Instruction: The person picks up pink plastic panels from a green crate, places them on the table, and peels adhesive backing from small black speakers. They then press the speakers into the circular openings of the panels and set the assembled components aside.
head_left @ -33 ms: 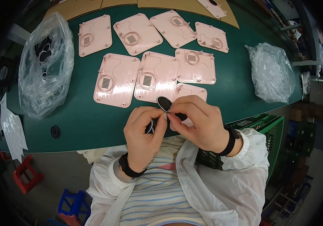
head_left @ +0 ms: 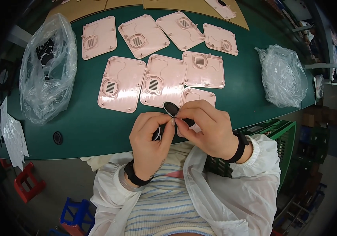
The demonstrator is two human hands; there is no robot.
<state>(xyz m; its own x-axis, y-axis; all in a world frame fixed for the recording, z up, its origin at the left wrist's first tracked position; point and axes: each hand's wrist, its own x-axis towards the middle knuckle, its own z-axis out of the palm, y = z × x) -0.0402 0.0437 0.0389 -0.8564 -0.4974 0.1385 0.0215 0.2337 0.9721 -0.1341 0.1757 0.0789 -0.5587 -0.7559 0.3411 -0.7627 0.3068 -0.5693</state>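
Pinching at one spot, both hands are together at the lower edge of a black disc [head_left: 171,109] with a pale rim, which stands tilted just beyond the fingertips. Left hand [head_left: 148,133]: thumb and index clamped on that edge, a second dark piece [head_left: 155,134] with a white edge tucked behind the thumb. Right hand [head_left: 211,128]: thumb and fingers closed on the same edge from the other side; another dark piece [head_left: 189,122] shows under its fingers, can't tell if held or lying there. Pink panel [head_left: 200,95] partly hidden beneath and just past the right hand. Three more pink panels [head_left: 122,72] beyond the hands, row of four past those, most with a slotted round seat. Loose black round part [head_left: 58,137] on green table [head_left: 93,135], well left of the left hand. Farther out left: clear bag [head_left: 64,84] with black parts. Well right of the right hand, beyond it: second clear bag [head_left: 283,80], pale stringy contents. Green crate [head_left: 288,137] at right, below table level.
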